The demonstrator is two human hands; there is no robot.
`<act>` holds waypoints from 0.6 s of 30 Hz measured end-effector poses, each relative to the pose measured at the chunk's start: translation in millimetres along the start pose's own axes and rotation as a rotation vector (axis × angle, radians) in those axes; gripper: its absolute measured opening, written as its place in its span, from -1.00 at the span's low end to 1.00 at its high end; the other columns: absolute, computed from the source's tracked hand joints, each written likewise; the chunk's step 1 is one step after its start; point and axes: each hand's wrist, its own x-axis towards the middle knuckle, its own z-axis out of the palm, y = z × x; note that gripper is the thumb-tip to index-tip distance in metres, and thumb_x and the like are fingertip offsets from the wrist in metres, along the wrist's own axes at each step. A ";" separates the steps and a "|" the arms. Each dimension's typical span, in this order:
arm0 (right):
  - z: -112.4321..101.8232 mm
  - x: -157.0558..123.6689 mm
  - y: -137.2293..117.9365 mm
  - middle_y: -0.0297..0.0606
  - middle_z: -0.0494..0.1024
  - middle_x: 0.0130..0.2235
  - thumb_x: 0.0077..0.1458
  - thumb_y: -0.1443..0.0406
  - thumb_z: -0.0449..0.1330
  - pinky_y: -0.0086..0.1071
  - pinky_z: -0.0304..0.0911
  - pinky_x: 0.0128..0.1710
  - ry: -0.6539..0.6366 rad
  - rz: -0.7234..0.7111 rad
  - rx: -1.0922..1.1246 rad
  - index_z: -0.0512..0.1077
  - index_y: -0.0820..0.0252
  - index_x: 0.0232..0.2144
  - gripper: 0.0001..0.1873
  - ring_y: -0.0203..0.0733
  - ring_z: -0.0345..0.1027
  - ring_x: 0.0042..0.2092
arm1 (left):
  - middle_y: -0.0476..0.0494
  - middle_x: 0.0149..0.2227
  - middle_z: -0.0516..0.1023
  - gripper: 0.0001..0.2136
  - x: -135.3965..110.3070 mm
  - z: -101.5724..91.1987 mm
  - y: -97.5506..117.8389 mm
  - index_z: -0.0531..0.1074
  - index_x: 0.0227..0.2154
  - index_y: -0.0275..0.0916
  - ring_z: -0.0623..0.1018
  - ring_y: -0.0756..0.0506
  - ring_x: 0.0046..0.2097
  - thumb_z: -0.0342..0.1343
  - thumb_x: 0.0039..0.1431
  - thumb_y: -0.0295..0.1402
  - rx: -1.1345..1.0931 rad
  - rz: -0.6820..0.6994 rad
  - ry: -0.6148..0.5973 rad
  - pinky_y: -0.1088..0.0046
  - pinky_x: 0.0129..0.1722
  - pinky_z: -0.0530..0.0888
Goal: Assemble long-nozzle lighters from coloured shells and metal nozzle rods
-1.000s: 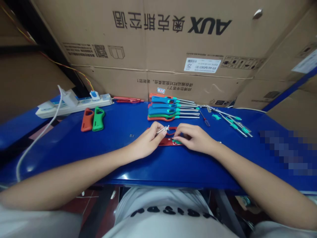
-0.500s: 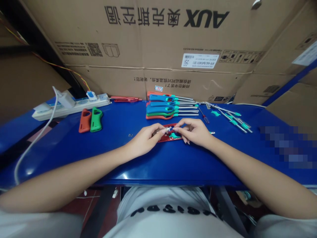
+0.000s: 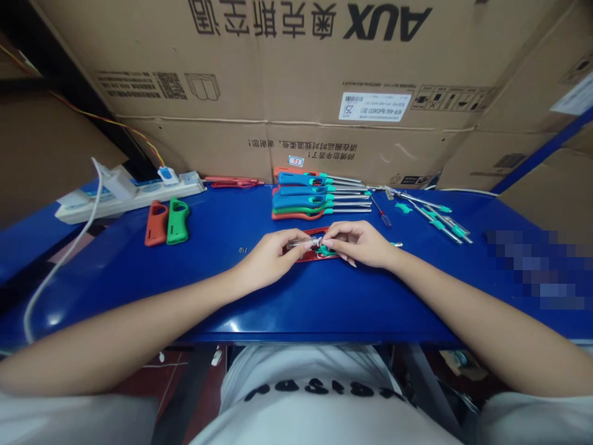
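Note:
Between the thumb and fingers of my left hand (image 3: 266, 259) is a small clear fuel tank (image 3: 300, 243) with a metallic end. My right hand (image 3: 365, 244) is closed in a pinch at that end; whatever tiny part its fingertips grip is hidden. Both hands are just above a red lighter handle half (image 3: 308, 258) lying on the blue table (image 3: 287, 309). A green trigger piece (image 3: 328, 251) shows inside the handle half, partly covered by my right fingers. The tip of a metal tube (image 3: 397, 245) sticks out beyond my right hand.
Several stick lighters (image 3: 299, 203) lie stacked behind my hands. A screwdriver (image 3: 383, 215) and metal tubes with green parts (image 3: 440, 224) are at the right. Leftward are a red handle (image 3: 156, 224), a green handle (image 3: 178, 221), small screws (image 3: 243, 250) and a power strip (image 3: 134, 198). Cardboard (image 3: 222, 136) stands behind.
My right fingertips have moved slightly left, closer against the tank's end. The left hand keeps its hold on the tank. The whole view has shifted a little.

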 end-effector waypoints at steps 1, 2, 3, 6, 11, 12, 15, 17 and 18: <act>0.0 0.0 0.1 -0.42 0.44 -0.55 0.08 0.03 0.35 -0.51 0.19 -0.72 0.002 -0.007 -0.009 0.53 0.24 -0.30 -0.63 -0.43 0.22 -0.66 | -0.10 -0.23 0.63 -0.70 0.0 0.0 -0.2 0.54 -0.17 -0.26 0.55 -0.08 -0.26 0.06 0.32 -0.13 0.003 0.002 -0.001 0.44 -0.22 0.45; 0.0 0.0 0.5 -0.42 0.44 -0.54 0.09 0.03 0.34 -0.50 0.19 -0.71 0.002 -0.015 -0.017 0.53 0.24 -0.30 -0.64 -0.43 0.22 -0.66 | -0.10 -0.22 0.63 -0.70 0.1 -0.1 -0.5 0.54 -0.17 -0.26 0.56 -0.08 -0.26 0.06 0.32 -0.13 0.007 0.005 -0.003 0.45 -0.23 0.45; 0.0 0.0 1.1 -0.41 0.44 -0.54 0.11 0.04 0.33 -0.50 0.18 -0.71 0.002 -0.022 -0.022 0.54 0.24 -0.30 -0.64 -0.43 0.22 -0.66 | -0.10 -0.22 0.64 -0.70 0.2 -0.2 -0.7 0.54 -0.17 -0.26 0.56 -0.08 -0.26 0.06 0.32 -0.13 0.011 0.006 -0.005 0.45 -0.24 0.45; -0.2 -0.3 2.8 -0.41 0.44 -0.53 0.13 0.04 0.32 -0.50 0.16 -0.72 0.001 -0.035 -0.032 0.54 0.24 -0.30 -0.65 -0.43 0.21 -0.67 | -0.08 -0.23 0.64 -0.70 0.5 -0.5 -1.3 0.55 -0.16 -0.25 0.55 -0.07 -0.28 0.06 0.33 -0.13 0.019 0.011 -0.007 0.46 -0.26 0.44; -0.5 -0.4 4.1 -0.39 0.46 -0.51 0.12 0.04 0.32 -0.49 0.10 -0.72 0.008 -0.027 -0.021 0.54 0.24 -0.29 -0.65 -0.44 0.19 -0.66 | -0.06 -0.25 0.64 -0.71 0.6 -0.5 -0.5 0.56 -0.16 -0.25 0.52 -0.04 -0.32 0.07 0.32 -0.15 0.040 0.018 -0.006 0.48 -0.29 0.41; -0.5 -0.2 4.3 -0.40 0.46 -0.51 0.12 0.04 0.32 -0.49 0.08 -0.72 0.008 -0.024 -0.014 0.54 0.24 -0.29 -0.65 -0.44 0.19 -0.66 | -0.07 -0.25 0.64 -0.70 0.6 -0.3 -0.2 0.56 -0.16 -0.25 0.52 -0.04 -0.33 0.07 0.32 -0.14 0.043 0.014 -0.012 0.48 -0.30 0.40; -0.1 0.9 4.8 -0.42 0.44 -0.53 0.10 0.03 0.33 -0.49 0.03 -0.73 0.003 -0.013 0.007 0.53 0.23 -0.28 -0.63 -0.45 0.14 -0.67 | -0.08 -0.23 0.65 -0.68 0.6 0.2 0.8 0.57 -0.16 -0.25 0.52 -0.05 -0.32 0.06 0.33 -0.11 0.040 0.003 -0.019 0.47 -0.32 0.40; 0.7 1.9 5.0 -0.41 0.46 -0.52 0.09 0.03 0.34 -0.48 0.02 -0.72 0.007 -0.017 0.018 0.54 0.24 -0.28 -0.63 -0.45 0.13 -0.67 | -0.10 -0.22 0.66 -0.67 0.6 0.0 1.1 0.57 -0.16 -0.26 0.53 -0.06 -0.31 0.07 0.32 -0.10 0.034 0.005 -0.020 0.47 -0.32 0.41; 1.2 2.5 5.0 -0.39 0.47 -0.50 0.08 0.04 0.35 -0.48 0.02 -0.70 0.013 -0.026 0.026 0.54 0.25 -0.29 -0.63 -0.46 0.14 -0.65 | -0.10 -0.23 0.66 -0.67 0.6 -0.2 1.1 0.58 -0.16 -0.26 0.54 -0.07 -0.31 0.07 0.32 -0.10 0.033 0.006 -0.022 0.47 -0.32 0.41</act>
